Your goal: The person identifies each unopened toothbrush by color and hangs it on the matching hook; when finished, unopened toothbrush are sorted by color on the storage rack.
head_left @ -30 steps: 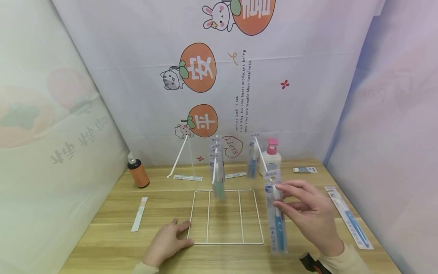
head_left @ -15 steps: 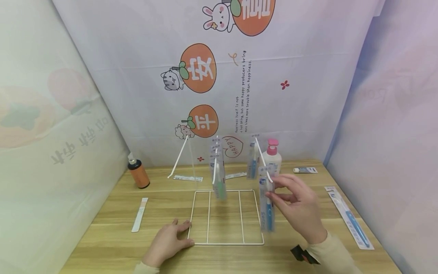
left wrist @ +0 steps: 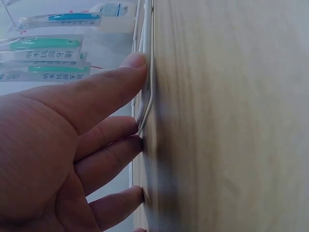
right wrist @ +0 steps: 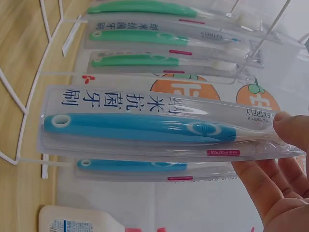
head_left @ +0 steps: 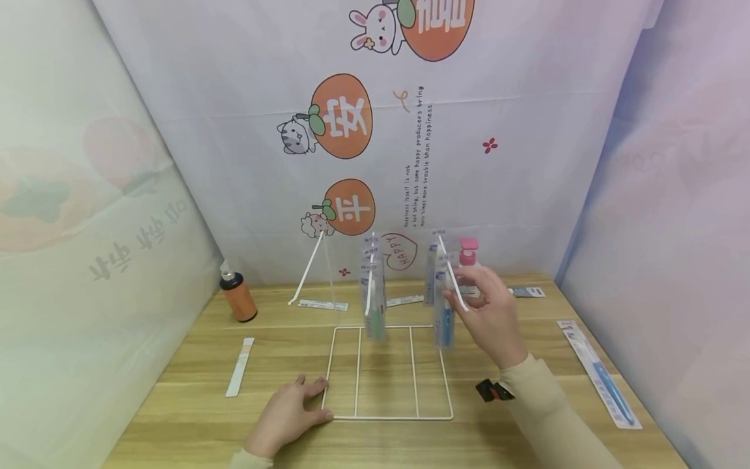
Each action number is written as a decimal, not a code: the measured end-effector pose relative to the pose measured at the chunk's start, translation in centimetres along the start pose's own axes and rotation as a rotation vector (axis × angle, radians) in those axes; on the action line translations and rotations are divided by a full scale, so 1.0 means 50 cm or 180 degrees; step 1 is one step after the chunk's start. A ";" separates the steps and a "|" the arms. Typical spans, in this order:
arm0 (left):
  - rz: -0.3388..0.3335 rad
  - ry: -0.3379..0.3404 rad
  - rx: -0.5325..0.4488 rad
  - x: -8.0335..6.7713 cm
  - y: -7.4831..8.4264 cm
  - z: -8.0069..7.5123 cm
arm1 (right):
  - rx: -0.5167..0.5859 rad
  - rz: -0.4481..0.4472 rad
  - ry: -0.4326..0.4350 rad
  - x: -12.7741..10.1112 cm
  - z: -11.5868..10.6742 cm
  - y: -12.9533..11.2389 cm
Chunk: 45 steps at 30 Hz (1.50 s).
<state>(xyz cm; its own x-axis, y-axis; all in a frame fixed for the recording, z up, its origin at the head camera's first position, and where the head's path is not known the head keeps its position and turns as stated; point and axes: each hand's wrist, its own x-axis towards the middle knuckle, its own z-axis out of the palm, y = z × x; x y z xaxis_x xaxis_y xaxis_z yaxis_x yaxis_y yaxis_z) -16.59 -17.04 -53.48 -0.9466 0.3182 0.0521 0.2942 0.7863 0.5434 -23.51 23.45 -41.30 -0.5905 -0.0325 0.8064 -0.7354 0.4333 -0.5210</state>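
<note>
My right hand (head_left: 492,319) pinches a blue toothbrush in clear packaging (right wrist: 140,128) near its top. The package hangs upright on the right prong (head_left: 459,290) of a white wire display rack (head_left: 404,417). Behind it on the same prong is another packaged blue toothbrush (head_left: 430,286). Several packaged green toothbrushes (head_left: 375,319) hang from the middle prong, while the left prong (head_left: 306,268) carries nothing. At the base's front left corner, my left hand (head_left: 286,415) touches the wire with thumb and fingers extended, as the left wrist view also shows.
One more packaged blue toothbrush (head_left: 603,378) lies at the table's right. An orange bottle (head_left: 239,296) stands back left, a pink-topped pump bottle (head_left: 468,251) behind my right hand. Flat strips (head_left: 239,368) and a tube (head_left: 530,292) lie around. Printed cloth encloses the table.
My right hand has moved back and left with the packaged blue toothbrush, from the right prong's tip to partway along it. My left hand stays at the rack's corner.
</note>
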 end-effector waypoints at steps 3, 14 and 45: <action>0.0028 0.0020 0.0004 0.001 -0.001 0.000 | 0.0010 -0.0006 0.0051 0.016 0.009 0.014; 0.0019 0.0013 -0.0019 -0.001 0.002 -0.001 | 0.0023 -0.0017 0.0157 0.052 0.036 0.048; 0.0010 0.0069 0.0004 -0.001 0.000 0.000 | 0.0172 0.0088 0.0180 0.043 0.009 0.064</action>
<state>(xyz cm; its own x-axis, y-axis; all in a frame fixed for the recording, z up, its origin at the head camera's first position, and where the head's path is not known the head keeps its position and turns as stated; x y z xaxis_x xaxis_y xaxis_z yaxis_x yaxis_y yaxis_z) -16.55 -17.03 -53.49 -0.9483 0.3091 0.0718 0.2973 0.7860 0.5421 -27.30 24.35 -41.36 -0.5922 0.0303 0.8052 -0.7368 0.3842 -0.5563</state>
